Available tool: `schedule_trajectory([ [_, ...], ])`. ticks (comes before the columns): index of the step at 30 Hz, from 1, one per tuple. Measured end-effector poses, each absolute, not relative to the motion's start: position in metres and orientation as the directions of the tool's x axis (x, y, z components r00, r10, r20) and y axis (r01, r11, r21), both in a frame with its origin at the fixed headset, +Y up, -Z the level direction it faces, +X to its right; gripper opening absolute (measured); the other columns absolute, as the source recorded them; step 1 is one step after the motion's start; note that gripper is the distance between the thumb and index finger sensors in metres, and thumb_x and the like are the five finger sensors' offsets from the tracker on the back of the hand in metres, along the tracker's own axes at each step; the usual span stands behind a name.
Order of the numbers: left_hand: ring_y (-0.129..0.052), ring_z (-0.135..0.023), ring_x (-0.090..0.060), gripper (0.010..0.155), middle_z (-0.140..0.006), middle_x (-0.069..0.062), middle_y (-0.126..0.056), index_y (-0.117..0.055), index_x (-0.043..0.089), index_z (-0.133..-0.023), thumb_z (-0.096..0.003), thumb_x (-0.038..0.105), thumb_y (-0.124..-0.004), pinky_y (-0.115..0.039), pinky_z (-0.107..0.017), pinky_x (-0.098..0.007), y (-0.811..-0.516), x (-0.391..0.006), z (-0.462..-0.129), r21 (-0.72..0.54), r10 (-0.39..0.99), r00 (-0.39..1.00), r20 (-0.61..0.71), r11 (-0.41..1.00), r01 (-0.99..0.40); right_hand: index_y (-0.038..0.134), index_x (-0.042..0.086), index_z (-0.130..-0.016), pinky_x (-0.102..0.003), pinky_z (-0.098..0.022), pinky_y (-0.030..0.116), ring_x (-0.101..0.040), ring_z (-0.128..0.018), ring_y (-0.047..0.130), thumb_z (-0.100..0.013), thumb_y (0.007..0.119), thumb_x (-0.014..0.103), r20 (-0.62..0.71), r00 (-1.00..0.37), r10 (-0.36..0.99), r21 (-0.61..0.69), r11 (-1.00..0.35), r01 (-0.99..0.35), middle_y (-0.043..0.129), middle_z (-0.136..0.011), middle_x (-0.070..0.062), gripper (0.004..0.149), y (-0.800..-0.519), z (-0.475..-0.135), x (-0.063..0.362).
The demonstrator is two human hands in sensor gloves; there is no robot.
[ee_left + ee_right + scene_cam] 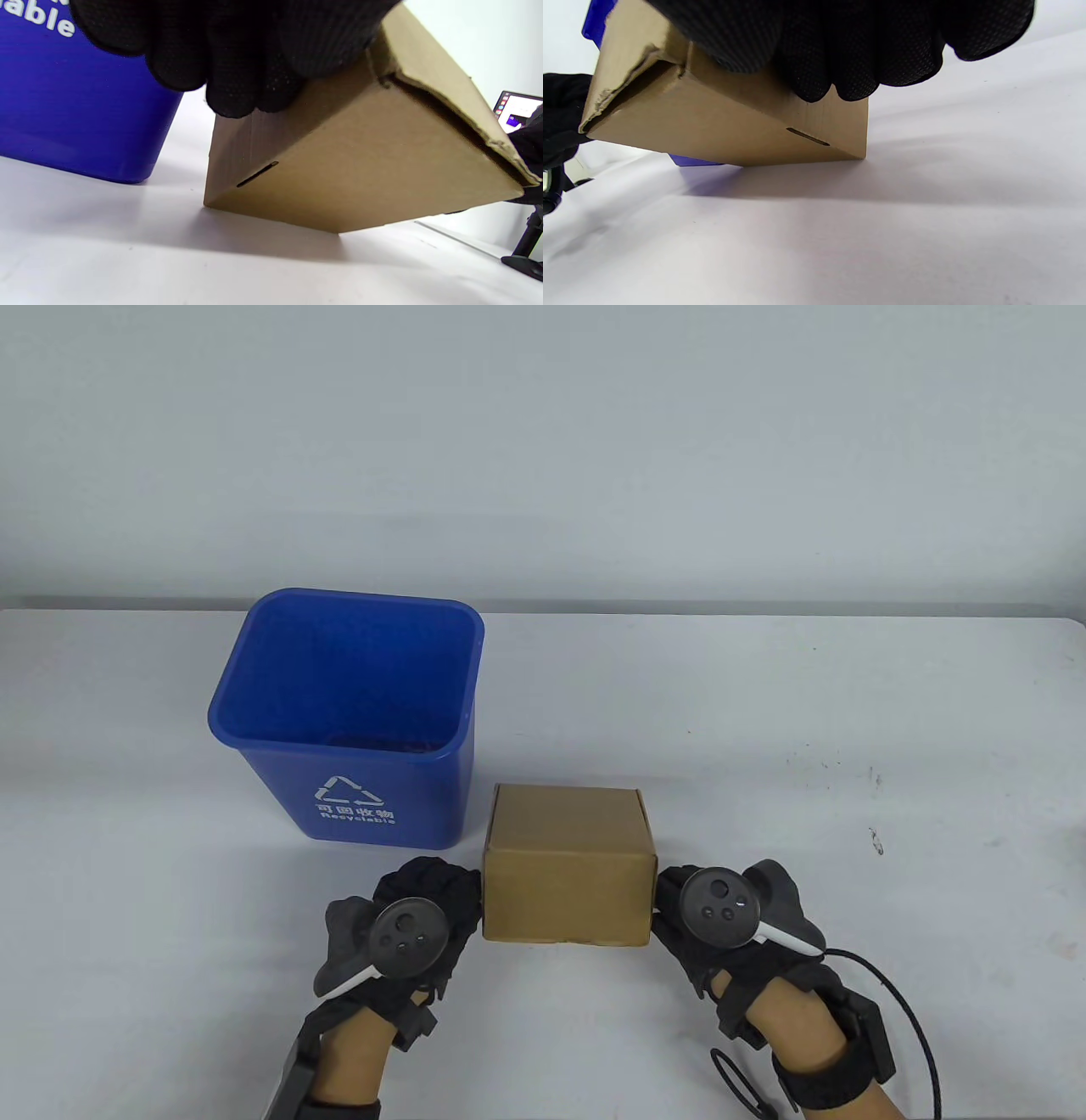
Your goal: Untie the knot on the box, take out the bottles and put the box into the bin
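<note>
Table view shows the left hand and right hand clasping the closed cardboard box, near edge tilted up; binning it seems under way, calling for a lift leftward into the blue bin.

I see the closed brown cardboard box tilted, its far bottom edge on the bench, just beside the upright blue recycling bin.

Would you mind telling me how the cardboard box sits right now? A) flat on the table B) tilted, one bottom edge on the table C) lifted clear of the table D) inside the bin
B: both wrist views show the box tipped, only its far bottom edge touching the table, held between left hand and right hand.
</note>
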State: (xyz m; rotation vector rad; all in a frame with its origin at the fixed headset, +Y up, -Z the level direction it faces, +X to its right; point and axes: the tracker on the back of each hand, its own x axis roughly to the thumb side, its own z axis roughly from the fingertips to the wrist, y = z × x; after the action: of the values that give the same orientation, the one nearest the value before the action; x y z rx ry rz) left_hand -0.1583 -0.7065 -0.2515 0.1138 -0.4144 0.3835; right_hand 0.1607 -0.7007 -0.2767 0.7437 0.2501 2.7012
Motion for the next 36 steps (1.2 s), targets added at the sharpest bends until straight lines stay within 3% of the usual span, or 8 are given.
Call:
schedule_trajectory([
  [12, -0.075, -0.09, -0.045, 0.048, -0.088, -0.01, -0.086, -0.083, 0.016, -0.092, -0.0514, 0.034, -0.065, -0.064, -0.067, -0.061, -0.695, -0.159, -0.243, 0.109, 0.402, 0.812, 0.422, 0.867, -0.486, 0.08, 0.003, -0.084, -0.066, -0.058, 0.062, -0.052, -0.083, 0.076, -0.05, 0.064, 0.031, 0.482, -0.758, 0.44, 0.228, -0.898, -0.376, 0.08, -0.09, -0.019, 0.047, -0.682, -0.272, 0.173],
  [29, -0.078, -0.086, -0.046, 0.047, -0.085, -0.011, -0.088, -0.086, 0.014, -0.09, -0.0511, 0.034, -0.066, -0.066, -0.064, -0.061, -0.695, -0.164, -0.242, 0.106, 0.445, 0.798, 0.406, 0.845, -0.524, 0.082, 0.005, -0.081, -0.066, -0.057, 0.063, -0.051, -0.081, 0.078, -0.05, 0.062, 0.033, 0.463, -0.717, 0.521, 0.283, -0.854, -0.438, 0.082, -0.087, -0.017, 0.046, -0.685, -0.273, 0.172],
  [32, -0.078, -0.087, -0.045, 0.048, -0.086, -0.01, -0.089, -0.086, 0.015, -0.09, -0.0511, 0.035, -0.067, -0.066, -0.064, -0.061, -0.694, -0.165, -0.242, 0.098, 0.442, 0.801, 0.403, 0.85, -0.518, 0.081, 0.005, -0.083, -0.066, -0.058, 0.062, -0.051, -0.083, 0.077, -0.05, 0.063, 0.034, 0.452, -0.717, 0.531, 0.304, -0.847, -0.436, 0.08, -0.09, -0.017, 0.047, -0.686, -0.274, 0.174],
  [36, -0.075, -0.09, -0.046, 0.052, -0.092, -0.01, -0.085, -0.08, 0.016, -0.097, -0.0509, 0.04, -0.072, -0.064, -0.066, -0.061, -0.689, -0.171, -0.24, 0.099, 0.429, 0.816, 0.388, 0.861, -0.499, 0.07, 0.006, -0.096, -0.067, -0.059, 0.059, -0.052, -0.088, 0.07, -0.051, 0.065, 0.039, 0.414, -0.711, 0.568, 0.332, -0.822, -0.463, 0.067, -0.1, -0.02, 0.056, -0.687, -0.279, 0.183],
])
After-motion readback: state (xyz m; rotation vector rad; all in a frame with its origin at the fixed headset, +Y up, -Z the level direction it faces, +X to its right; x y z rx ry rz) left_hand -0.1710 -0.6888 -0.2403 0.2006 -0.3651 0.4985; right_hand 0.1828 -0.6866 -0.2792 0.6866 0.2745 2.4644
